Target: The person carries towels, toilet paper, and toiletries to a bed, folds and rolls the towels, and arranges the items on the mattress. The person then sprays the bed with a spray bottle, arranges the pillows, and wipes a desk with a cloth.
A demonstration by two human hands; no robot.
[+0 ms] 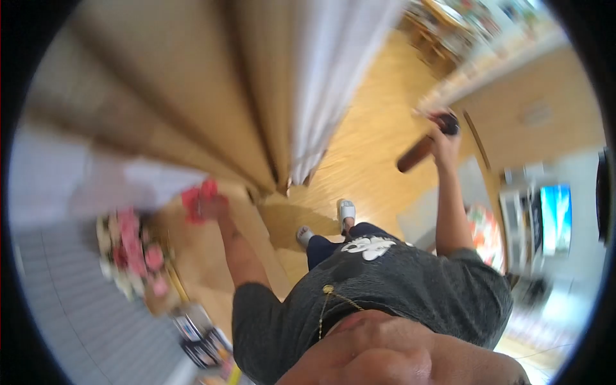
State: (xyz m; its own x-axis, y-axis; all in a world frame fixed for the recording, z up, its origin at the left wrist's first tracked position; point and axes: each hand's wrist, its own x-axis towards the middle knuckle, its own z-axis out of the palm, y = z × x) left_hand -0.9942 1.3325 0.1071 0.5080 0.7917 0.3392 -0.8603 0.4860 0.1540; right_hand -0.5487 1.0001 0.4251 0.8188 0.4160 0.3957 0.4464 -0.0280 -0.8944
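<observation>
At the left, my left hand (212, 208) is closed on a red cloth (204, 190), over the end of a light wooden cabinet top (208, 269). The cloth is close to a pale, blurred upright surface (122, 179); I cannot tell whether they touch. Out to the right, my right hand (444, 144) is wrapped round a dark brown bottle (415, 154). The bottle is tilted, its black end (448, 123) up near my fingers and the other end pointing down and left.
Long beige curtains (212, 77) hang ahead, beside a white sheer one (327, 77). Pink and white flowers (133, 250) stand left of the cabinet top. Wooden floor (372, 122) stretches ahead of my feet. A lit screen (556, 218) and a wooden panel (532, 112) are on the right.
</observation>
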